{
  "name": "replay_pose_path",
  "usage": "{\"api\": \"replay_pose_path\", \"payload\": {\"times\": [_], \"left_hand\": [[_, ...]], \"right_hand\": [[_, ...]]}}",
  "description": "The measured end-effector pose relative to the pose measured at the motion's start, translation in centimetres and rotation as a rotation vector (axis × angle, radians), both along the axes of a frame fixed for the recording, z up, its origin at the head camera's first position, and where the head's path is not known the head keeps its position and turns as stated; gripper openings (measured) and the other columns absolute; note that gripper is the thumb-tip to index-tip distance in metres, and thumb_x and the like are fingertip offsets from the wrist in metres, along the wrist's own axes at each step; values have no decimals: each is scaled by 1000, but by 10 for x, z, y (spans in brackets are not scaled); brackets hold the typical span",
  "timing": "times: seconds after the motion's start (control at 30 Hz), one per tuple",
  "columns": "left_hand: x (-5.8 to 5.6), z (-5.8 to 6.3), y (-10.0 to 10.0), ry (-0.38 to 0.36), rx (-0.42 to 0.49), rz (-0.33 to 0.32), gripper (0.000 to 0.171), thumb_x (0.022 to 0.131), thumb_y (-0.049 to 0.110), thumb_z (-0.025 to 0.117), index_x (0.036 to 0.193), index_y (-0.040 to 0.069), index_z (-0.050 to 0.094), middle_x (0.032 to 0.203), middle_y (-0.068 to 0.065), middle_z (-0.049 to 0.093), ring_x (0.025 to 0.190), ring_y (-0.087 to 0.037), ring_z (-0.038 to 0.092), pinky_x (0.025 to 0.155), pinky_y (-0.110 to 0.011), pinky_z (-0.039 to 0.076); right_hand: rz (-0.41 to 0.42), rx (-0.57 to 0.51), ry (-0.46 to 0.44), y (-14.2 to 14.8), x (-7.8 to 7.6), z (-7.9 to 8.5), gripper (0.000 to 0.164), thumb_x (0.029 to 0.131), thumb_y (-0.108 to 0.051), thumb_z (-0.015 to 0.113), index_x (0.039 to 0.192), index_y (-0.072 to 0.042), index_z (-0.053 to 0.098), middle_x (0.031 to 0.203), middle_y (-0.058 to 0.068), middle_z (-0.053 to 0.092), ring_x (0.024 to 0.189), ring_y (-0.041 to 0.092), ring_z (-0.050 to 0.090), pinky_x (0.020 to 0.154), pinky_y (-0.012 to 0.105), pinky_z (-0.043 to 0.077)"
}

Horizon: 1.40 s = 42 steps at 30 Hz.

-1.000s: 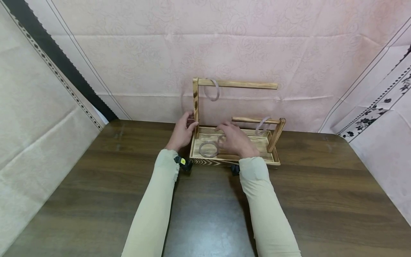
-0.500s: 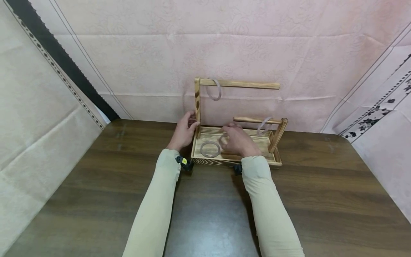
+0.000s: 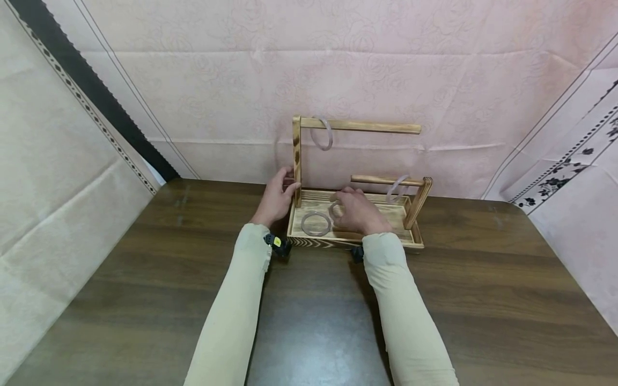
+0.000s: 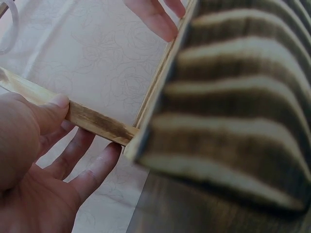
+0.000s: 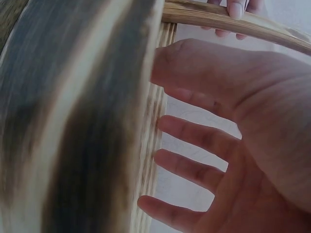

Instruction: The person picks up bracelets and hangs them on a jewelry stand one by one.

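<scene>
A wooden jewelry stand (image 3: 298, 240) with a shallow tray base stands near the far edge of the table. My left hand (image 3: 277, 199) grips its tall left post (image 4: 102, 121) between thumb and fingers. Over the tray, my right hand (image 3: 359, 212) has its thumb and index fingertip behind the front wall in the right wrist view. Its other fingers (image 5: 189, 131) are spread along the tray. A clear bangle (image 3: 331, 213) shows at my right fingertips, partly covered by the hand; I cannot tell whether they pinch it. Another clear bangle (image 3: 316, 224) lies flat at the tray's left.
One bangle (image 3: 330, 140) hangs on the upper bar (image 3: 376, 127), near the post. Another bangle (image 3: 395, 188) hangs on the lower bar (image 3: 372, 180), close to the right post (image 3: 418, 203). A pale patterned cloth (image 3: 232, 91) rises behind the brown table (image 3: 145, 279).
The head view has shifted slightly since one second ago. Both hands, the stand and the bangles keep nearly the same places, with my right hand still over the tray.
</scene>
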<state>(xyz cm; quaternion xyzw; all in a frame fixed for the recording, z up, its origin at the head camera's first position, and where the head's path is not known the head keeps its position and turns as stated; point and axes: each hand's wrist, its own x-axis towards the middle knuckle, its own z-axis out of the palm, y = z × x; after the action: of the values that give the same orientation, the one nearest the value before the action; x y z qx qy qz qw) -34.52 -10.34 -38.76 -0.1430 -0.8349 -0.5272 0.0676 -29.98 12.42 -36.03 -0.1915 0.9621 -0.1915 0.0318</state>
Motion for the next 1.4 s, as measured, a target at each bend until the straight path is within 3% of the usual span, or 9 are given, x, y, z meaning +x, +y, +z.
{"api": "replay_pose_path", "payload": {"times": [0.2,0.4,0.97,1.23,1.4], "left_hand": [[1,1,0,-9,-1,2,38,105,13,55,142,5,48,134,-19,60,128,-32,58,107,-45,52],[1,1,0,-6,-10,7,40,105,13,55,143,5,47,134,-19,60,128,-32,58,107,-46,52],[1,0,0,-7,-14,8,40,106,13,54,144,5,46,136,-19,59,129,-32,57,108,-45,51],[1,0,0,-4,-5,8,39,106,12,55,143,5,47,136,-19,59,129,-32,57,108,-45,52],[2,1,1,-4,-8,8,41,105,12,55,145,4,46,136,-20,59,130,-33,57,108,-45,52]], "right_hand": [[-10,9,-45,0,-1,-1,48,89,-15,73,136,-10,63,139,16,57,131,40,47,108,53,45],[11,69,-70,0,-3,-3,54,83,-17,81,134,-10,63,135,16,61,127,35,55,106,48,47],[-5,72,-105,0,-4,-4,61,84,-19,80,140,-9,58,147,19,52,132,36,52,108,49,47],[10,87,-117,-3,-5,-5,41,87,-14,78,126,-14,67,145,14,57,145,36,41,111,50,44],[40,95,-104,-4,-5,-5,37,86,-9,75,122,-15,69,134,11,62,126,30,54,102,44,48]]}}
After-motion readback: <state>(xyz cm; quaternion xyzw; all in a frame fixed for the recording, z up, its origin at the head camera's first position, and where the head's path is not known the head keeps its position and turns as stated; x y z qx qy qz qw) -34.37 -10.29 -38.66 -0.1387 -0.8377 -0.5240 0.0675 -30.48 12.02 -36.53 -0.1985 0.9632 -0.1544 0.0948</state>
